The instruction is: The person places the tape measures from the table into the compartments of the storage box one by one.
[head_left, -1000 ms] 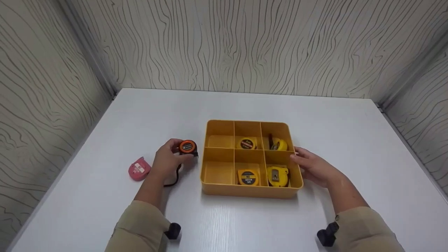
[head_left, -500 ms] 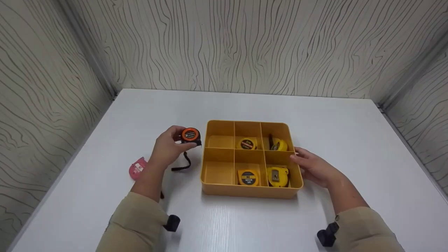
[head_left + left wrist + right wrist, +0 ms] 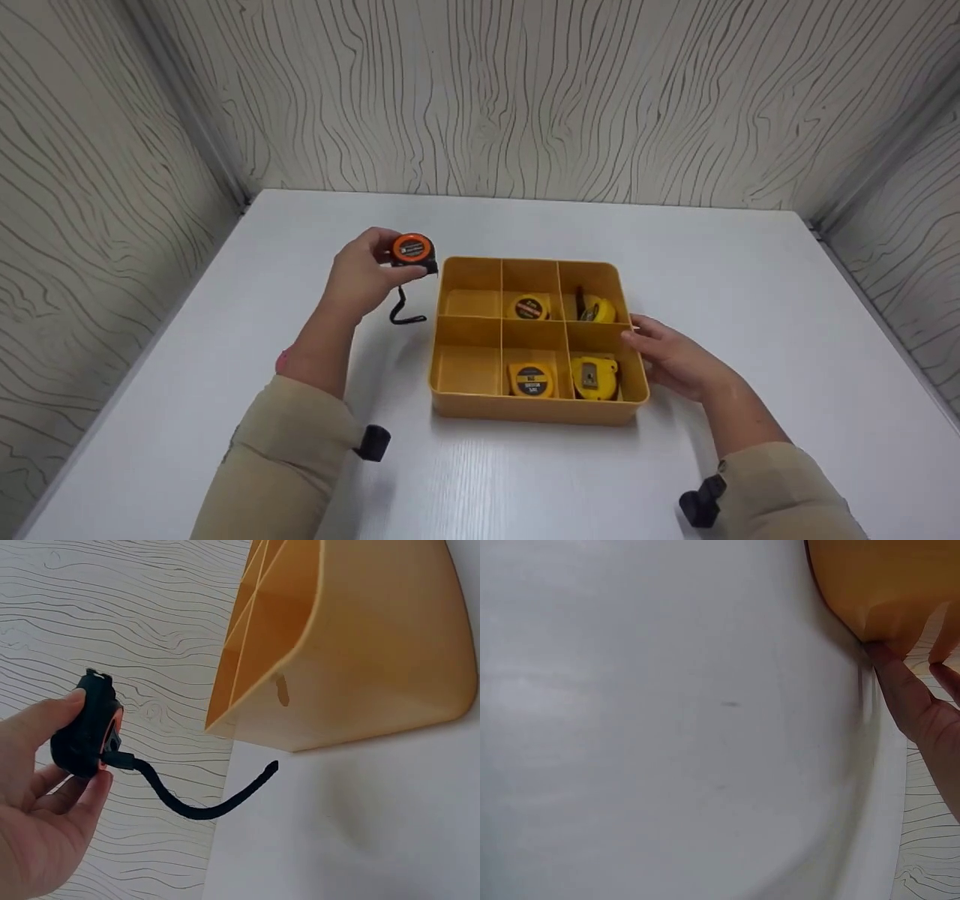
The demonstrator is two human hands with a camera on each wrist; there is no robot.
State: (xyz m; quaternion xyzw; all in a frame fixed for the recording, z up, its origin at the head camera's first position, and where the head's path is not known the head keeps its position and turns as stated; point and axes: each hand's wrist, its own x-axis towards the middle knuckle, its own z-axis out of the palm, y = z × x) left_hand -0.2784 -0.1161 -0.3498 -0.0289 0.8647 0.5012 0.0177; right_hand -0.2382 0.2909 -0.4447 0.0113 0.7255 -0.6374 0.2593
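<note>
My left hand [image 3: 364, 274] holds a tape measure [image 3: 412, 249], orange-faced with a black case, raised beside the back left corner of a yellow divided box [image 3: 536, 409]. The tape measure's black wrist strap [image 3: 199, 811] dangles free. My right hand [image 3: 675, 360] grips the box's right side, thumb at the rim and fingers against the outer wall. Inside the box lie a round yellow tape measure [image 3: 529, 307] at back middle, a tilted one [image 3: 600, 310] at back right, a yellow-orange one [image 3: 532, 381] at front middle and a yellow one [image 3: 595, 378] at front right.
Both left compartments [image 3: 469, 367] of the box show bare floors. A bit of a pink tape measure [image 3: 282, 361] peeks out from behind the left forearm. The white table [image 3: 510, 480] meets wood-patterned walls [image 3: 480, 97] at the back and sides.
My left hand has lifted the orange and black tape measure and carried it away toward the back wall. The left forearm now covers most of the pink tape measure. Right hand and box stay put.
</note>
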